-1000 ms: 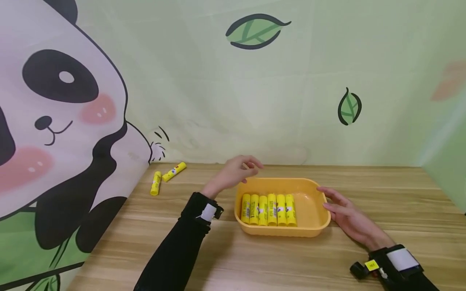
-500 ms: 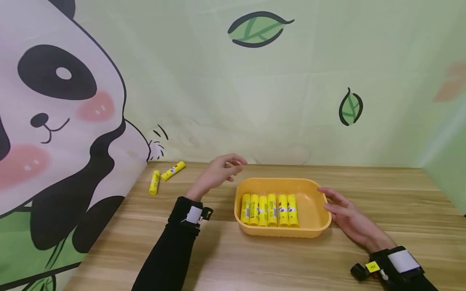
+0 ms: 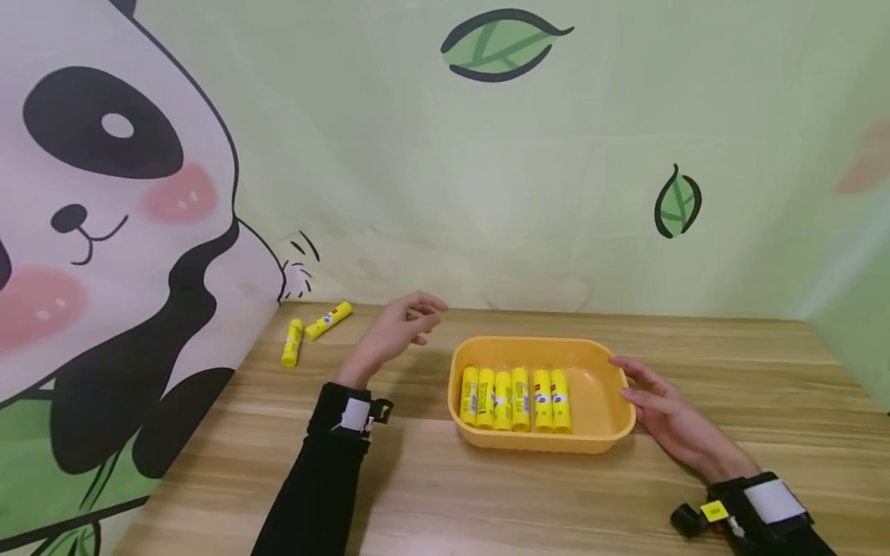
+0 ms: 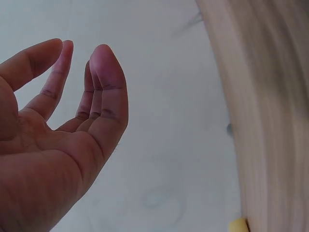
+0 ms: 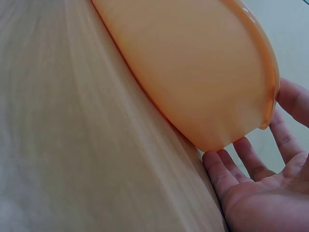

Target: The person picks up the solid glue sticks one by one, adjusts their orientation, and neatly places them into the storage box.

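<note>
My left hand (image 3: 392,332) hovers over the table at the back, left of the yellow plastic basket (image 3: 535,442), its fingers loosely bent and nothing between them. In the left wrist view the palm and curved fingers (image 4: 108,101) are plain to see. My right hand (image 3: 670,417) rests against the basket's right end, thumb and index finger at the rim. Seen from the right wrist, the other fingers (image 5: 219,169) touch the outer wall low down. Several yellow glue sticks (image 3: 504,400) stand side by side inside the basket, filling its left and middle part.
Two more glue sticks lie at the back left of the wooden table (image 3: 431,494), one upright-pointing (image 3: 292,343) and one slanted (image 3: 329,320). A pale green backdrop (image 3: 389,154) with a panda and leaves rises behind the table.
My left hand has moved left, from over the basket's back left corner to beside it. The two rightmost glue sticks in the basket have shifted slightly right. My right hand stays at the rim.
</note>
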Available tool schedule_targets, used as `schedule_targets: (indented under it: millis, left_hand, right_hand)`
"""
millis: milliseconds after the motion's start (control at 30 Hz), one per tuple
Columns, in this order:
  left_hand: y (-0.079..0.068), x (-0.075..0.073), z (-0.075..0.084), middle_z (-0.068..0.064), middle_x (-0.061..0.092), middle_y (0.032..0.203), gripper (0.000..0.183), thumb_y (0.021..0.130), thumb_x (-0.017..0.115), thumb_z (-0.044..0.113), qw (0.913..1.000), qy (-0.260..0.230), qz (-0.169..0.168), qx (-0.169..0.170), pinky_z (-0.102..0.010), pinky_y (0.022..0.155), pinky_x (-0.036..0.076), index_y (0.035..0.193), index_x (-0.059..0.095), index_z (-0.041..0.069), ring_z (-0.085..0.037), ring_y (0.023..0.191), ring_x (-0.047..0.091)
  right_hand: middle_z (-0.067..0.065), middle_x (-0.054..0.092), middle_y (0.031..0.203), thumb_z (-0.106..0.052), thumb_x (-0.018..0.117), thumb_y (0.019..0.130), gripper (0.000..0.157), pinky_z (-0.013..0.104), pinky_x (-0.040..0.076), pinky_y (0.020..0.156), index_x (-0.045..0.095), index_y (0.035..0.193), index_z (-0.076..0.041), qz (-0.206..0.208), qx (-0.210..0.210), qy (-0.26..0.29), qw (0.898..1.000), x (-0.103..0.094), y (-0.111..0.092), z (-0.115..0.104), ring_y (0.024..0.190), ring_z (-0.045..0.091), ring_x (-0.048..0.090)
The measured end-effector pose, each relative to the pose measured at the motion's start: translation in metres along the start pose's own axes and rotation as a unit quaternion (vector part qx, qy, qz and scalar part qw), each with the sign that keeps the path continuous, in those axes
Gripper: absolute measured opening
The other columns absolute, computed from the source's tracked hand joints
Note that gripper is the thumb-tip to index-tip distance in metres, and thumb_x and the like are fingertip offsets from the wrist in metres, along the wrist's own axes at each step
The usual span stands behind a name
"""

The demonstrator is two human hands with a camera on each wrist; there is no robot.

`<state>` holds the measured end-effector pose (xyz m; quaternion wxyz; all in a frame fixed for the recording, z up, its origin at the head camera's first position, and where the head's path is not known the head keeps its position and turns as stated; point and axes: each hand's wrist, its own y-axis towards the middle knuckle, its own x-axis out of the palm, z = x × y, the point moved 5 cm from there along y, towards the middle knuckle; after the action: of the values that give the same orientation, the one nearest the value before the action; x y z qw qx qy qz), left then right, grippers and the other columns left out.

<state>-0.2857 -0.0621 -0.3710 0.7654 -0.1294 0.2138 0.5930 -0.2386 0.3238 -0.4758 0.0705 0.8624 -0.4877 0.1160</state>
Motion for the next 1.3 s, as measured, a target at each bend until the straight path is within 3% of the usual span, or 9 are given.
schedule_targets:
  millis: [133, 200, 367, 533, 767, 967, 1167, 1300]
  left_hand:
    - [0.003, -0.002, -0.006, -0.008, 0.060, 0.116, 0.027, 0.098, 0.055, 0.024, 0.9999, 0.012, 0.003, -0.005, -0.037, 0.076, 0.054, 0.121, 0.062, 0.011, -0.025, 0.095, 0.059]
    - [0.003, -0.007, -0.009, -0.010, 0.059, 0.118, 0.027, 0.099, 0.055, 0.025, 0.9998, 0.016, 0.012, -0.005, -0.039, 0.078, 0.054, 0.122, 0.061, 0.012, -0.026, 0.097, 0.058]
    - [0.000, -0.030, -0.019, -0.011, 0.058, 0.119, 0.027, 0.099, 0.055, 0.024, 0.9984, 0.023, 0.049, -0.017, -0.042, 0.079, 0.054, 0.122, 0.061, 0.012, -0.026, 0.095, 0.059]
    - [-0.005, -0.054, -0.028, -0.012, 0.056, 0.116, 0.028, 0.099, 0.054, 0.021, 0.9957, 0.021, 0.087, -0.024, -0.035, 0.074, 0.054, 0.124, 0.060, 0.010, -0.026, 0.091, 0.059]
    - [-0.016, -0.088, -0.044, -0.016, 0.053, 0.120, 0.030, 0.099, 0.053, 0.020, 0.9916, -0.006, 0.123, -0.038, -0.043, 0.084, 0.053, 0.127, 0.058, 0.009, -0.028, 0.097, 0.056]
    - [-0.029, -0.116, -0.057, -0.018, 0.050, 0.123, 0.034, 0.099, 0.053, 0.021, 0.9847, -0.027, 0.163, -0.056, -0.041, 0.085, 0.053, 0.130, 0.055, 0.006, -0.026, 0.100, 0.055]
    - [-0.042, -0.135, -0.066, -0.020, 0.048, 0.126, 0.038, 0.101, 0.050, 0.024, 0.9778, -0.032, 0.192, -0.078, -0.039, 0.088, 0.051, 0.134, 0.052, 0.006, -0.027, 0.102, 0.052]
    - [-0.048, -0.142, -0.073, -0.019, 0.050, 0.127, 0.037, 0.101, 0.049, 0.025, 0.9719, -0.031, 0.212, -0.099, -0.044, 0.093, 0.046, 0.132, 0.053, 0.007, -0.030, 0.105, 0.049]
  right_hand:
    - [0.007, 0.017, 0.149, -0.006, 0.039, 0.103, 0.049, 0.028, 0.046, 0.095, 0.026, 0.150, -0.009, 0.004, 0.003, -0.011, 1.000, -0.001, 0.000, -0.001, 0.124, 0.014, 0.046]
    - [0.007, 0.017, 0.149, -0.007, 0.039, 0.103, 0.049, 0.028, 0.045, 0.095, 0.026, 0.150, -0.009, 0.005, 0.004, -0.016, 1.000, -0.001, 0.000, -0.002, 0.124, 0.013, 0.045]
    - [0.006, 0.018, 0.148, -0.007, 0.039, 0.103, 0.049, 0.028, 0.045, 0.095, 0.025, 0.150, -0.009, 0.003, 0.004, -0.019, 1.000, 0.000, 0.000, -0.001, 0.124, 0.013, 0.045]
    - [0.005, 0.017, 0.149, -0.007, 0.039, 0.103, 0.049, 0.027, 0.045, 0.095, 0.026, 0.150, -0.009, 0.006, 0.002, -0.026, 1.000, 0.000, -0.001, -0.002, 0.124, 0.012, 0.045]
    - [0.004, 0.016, 0.149, -0.006, 0.039, 0.103, 0.049, 0.027, 0.045, 0.095, 0.026, 0.150, -0.009, 0.001, -0.002, -0.023, 1.000, 0.001, 0.000, -0.002, 0.124, 0.012, 0.045]
    - [0.004, 0.017, 0.149, -0.007, 0.038, 0.103, 0.049, 0.026, 0.045, 0.094, 0.027, 0.150, -0.010, 0.003, 0.000, -0.025, 1.000, 0.001, -0.002, -0.001, 0.124, 0.011, 0.045]
    - [0.003, 0.018, 0.148, -0.007, 0.039, 0.103, 0.048, 0.026, 0.045, 0.095, 0.027, 0.150, -0.011, 0.006, 0.006, -0.025, 1.000, 0.000, -0.008, -0.001, 0.124, 0.010, 0.044]
    - [0.003, 0.018, 0.148, -0.006, 0.038, 0.103, 0.048, 0.026, 0.044, 0.096, 0.027, 0.150, -0.010, 0.002, 0.000, -0.019, 1.000, -0.001, -0.012, -0.003, 0.125, 0.010, 0.044]
